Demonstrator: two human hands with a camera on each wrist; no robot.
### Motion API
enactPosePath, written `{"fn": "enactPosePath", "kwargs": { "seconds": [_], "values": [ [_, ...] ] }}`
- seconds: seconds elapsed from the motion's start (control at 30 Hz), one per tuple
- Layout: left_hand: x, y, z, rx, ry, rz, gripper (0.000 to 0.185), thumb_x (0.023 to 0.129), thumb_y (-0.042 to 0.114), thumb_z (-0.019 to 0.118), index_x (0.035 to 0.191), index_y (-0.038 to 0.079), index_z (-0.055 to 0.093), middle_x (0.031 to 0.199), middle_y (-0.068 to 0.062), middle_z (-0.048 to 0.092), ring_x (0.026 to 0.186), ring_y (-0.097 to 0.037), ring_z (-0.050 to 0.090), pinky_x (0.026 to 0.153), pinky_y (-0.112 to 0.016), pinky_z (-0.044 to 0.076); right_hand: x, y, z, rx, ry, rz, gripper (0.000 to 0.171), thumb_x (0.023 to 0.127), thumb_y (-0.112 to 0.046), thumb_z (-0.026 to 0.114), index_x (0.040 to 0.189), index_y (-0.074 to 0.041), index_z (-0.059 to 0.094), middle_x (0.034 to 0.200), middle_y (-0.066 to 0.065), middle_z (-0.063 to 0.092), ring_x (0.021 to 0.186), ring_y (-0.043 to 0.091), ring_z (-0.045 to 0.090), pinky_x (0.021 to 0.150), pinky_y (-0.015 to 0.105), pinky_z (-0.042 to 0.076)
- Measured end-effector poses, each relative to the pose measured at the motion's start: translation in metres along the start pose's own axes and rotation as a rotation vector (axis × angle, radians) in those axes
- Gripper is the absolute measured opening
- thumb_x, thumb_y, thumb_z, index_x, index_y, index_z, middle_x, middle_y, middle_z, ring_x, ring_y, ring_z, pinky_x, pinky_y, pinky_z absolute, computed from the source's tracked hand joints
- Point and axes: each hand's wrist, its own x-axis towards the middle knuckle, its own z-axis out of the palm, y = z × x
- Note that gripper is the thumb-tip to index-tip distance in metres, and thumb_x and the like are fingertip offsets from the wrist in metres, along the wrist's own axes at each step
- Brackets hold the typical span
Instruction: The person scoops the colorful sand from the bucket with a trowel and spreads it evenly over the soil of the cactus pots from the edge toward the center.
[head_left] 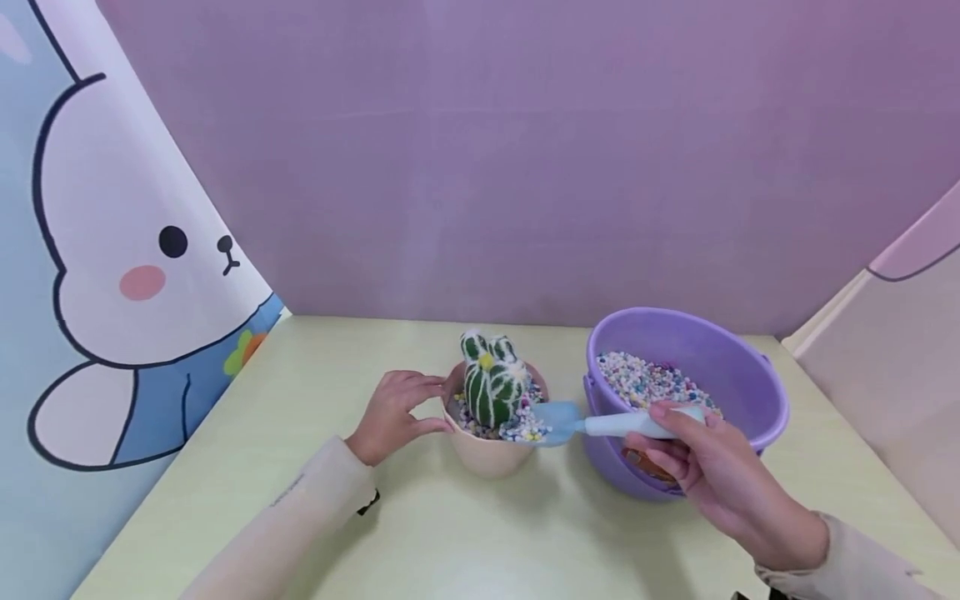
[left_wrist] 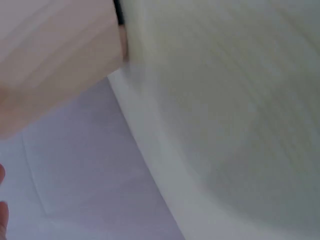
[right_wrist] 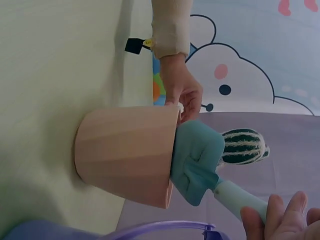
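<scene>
A pale pink flower pot [head_left: 491, 457] stands on the table with a knitted green cactus [head_left: 491, 387] and small colourful beads inside. My left hand [head_left: 401, 412] grips the pot's left rim, thumb in front and fingers farther back. In the right wrist view the left hand [right_wrist: 182, 90] shows behind the rim. My right hand [head_left: 712, 475] holds a small shovel [head_left: 618, 425] by its pale handle. The blue blade [right_wrist: 197, 160] lies over the pot's right rim, and beads [head_left: 522, 425] sit at its tip against the cactus.
Right of the pot stands a purple bucket [head_left: 750, 392] holding many more beads [head_left: 652, 379], just behind the shovel handle. A purple backdrop [head_left: 480, 167] closes off the table's far edge. A panel with a cartoon rabbit [head_left: 127, 333] rises on the left.
</scene>
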Motion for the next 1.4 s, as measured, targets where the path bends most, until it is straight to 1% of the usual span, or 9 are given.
{"fn": "enactPosePath", "kwargs": {
  "seconds": [0.1, 0.33, 0.5, 0.67, 0.77, 0.87, 1.03, 1.17, 1.4],
  "values": [
    [0.000, -0.004, -0.007, -0.019, -0.027, 0.031, 0.046, 0.062, 0.033, 0.084, 0.097, 0.006, 0.074, 0.101, -0.007, 0.072, 0.095, -0.028, 0.063, 0.083, -0.047, 0.046, 0.001, 0.000, -0.001, -0.025, -0.004, -0.018, 0.020, 0.101, -0.005, 0.044, 0.098, -0.005, 0.064, 0.087, 0.013, 0.072, 0.081, 0.018, 0.071, 0.070, 0.021, 0.054],
    [0.007, -0.011, -0.007, -0.007, -0.189, 0.078, 0.053, 0.062, 0.029, 0.085, 0.107, 0.004, 0.073, 0.116, -0.011, 0.068, 0.111, -0.036, 0.058, 0.090, -0.051, 0.047, 0.006, -0.002, 0.003, -0.079, 0.045, -0.043, 0.016, 0.099, -0.004, 0.048, 0.096, -0.006, 0.064, 0.083, 0.012, 0.072, 0.075, 0.017, 0.071, 0.067, 0.022, 0.055],
    [0.008, -0.005, 0.001, 0.062, -0.078, 0.160, 0.050, 0.062, 0.041, 0.082, 0.098, 0.005, 0.075, 0.104, -0.008, 0.072, 0.101, -0.030, 0.064, 0.084, -0.045, 0.049, 0.009, -0.005, 0.006, -0.130, 0.131, -0.041, 0.010, 0.096, -0.003, 0.053, 0.098, -0.008, 0.062, 0.083, 0.008, 0.071, 0.072, 0.017, 0.071, 0.066, 0.022, 0.055],
    [0.006, 0.008, 0.007, 0.187, 0.096, 0.276, 0.047, 0.089, 0.053, 0.058, 0.087, 0.009, 0.076, 0.091, -0.005, 0.073, 0.087, -0.027, 0.066, 0.077, -0.043, 0.050, 0.011, -0.010, 0.004, -0.144, 0.141, -0.047, 0.011, 0.094, 0.000, 0.055, 0.100, -0.008, 0.060, 0.083, 0.008, 0.070, 0.072, 0.018, 0.071, 0.067, 0.024, 0.056],
    [0.005, 0.012, 0.004, 0.229, 0.144, 0.339, 0.051, 0.095, 0.051, 0.049, 0.085, 0.009, 0.076, 0.086, -0.005, 0.074, 0.084, -0.027, 0.066, 0.076, -0.042, 0.051, 0.014, -0.012, 0.002, -0.137, 0.113, -0.052, 0.013, 0.094, 0.002, 0.055, 0.099, -0.008, 0.061, 0.083, 0.009, 0.070, 0.072, 0.020, 0.071, 0.067, 0.025, 0.056],
    [0.004, 0.008, -0.004, 0.188, 0.112, 0.298, 0.054, 0.094, 0.053, 0.048, 0.088, 0.006, 0.076, 0.091, -0.008, 0.073, 0.090, -0.031, 0.066, 0.078, -0.045, 0.052, 0.016, -0.014, 0.001, -0.152, 0.097, -0.047, 0.013, 0.094, 0.002, 0.055, 0.098, -0.008, 0.061, 0.084, 0.009, 0.070, 0.073, 0.020, 0.071, 0.067, 0.026, 0.056],
    [0.002, -0.010, -0.011, 0.127, -0.018, 0.174, 0.067, 0.090, 0.061, 0.043, 0.100, 0.003, 0.074, 0.106, -0.012, 0.071, 0.106, -0.037, 0.060, 0.083, -0.050, 0.050, 0.020, -0.018, 0.006, -0.245, 0.108, -0.028, 0.007, 0.093, -0.002, 0.059, 0.097, -0.008, 0.061, 0.084, 0.009, 0.071, 0.071, 0.017, 0.071, 0.061, 0.025, 0.056],
    [0.002, -0.018, -0.009, 0.178, -0.059, 0.230, 0.066, 0.093, 0.059, 0.040, 0.103, 0.003, 0.074, 0.109, -0.010, 0.070, 0.110, -0.036, 0.059, 0.085, -0.048, 0.049, 0.022, -0.021, 0.012, -0.392, 0.130, -0.025, 0.007, 0.092, -0.008, 0.063, 0.097, -0.007, 0.059, 0.078, 0.009, 0.071, 0.067, 0.016, 0.070, 0.057, 0.025, 0.056],
    [0.007, -0.017, -0.001, 0.150, 0.021, 0.281, 0.068, 0.090, 0.063, 0.042, 0.095, 0.003, 0.075, 0.102, -0.008, 0.072, 0.099, -0.033, 0.064, 0.081, -0.046, 0.050, 0.021, -0.026, 0.019, -0.651, 0.185, -0.077, 0.019, 0.088, -0.013, 0.069, 0.099, -0.002, 0.057, 0.075, 0.007, 0.070, 0.064, 0.019, 0.069, 0.058, 0.032, 0.057]
  ]
}}
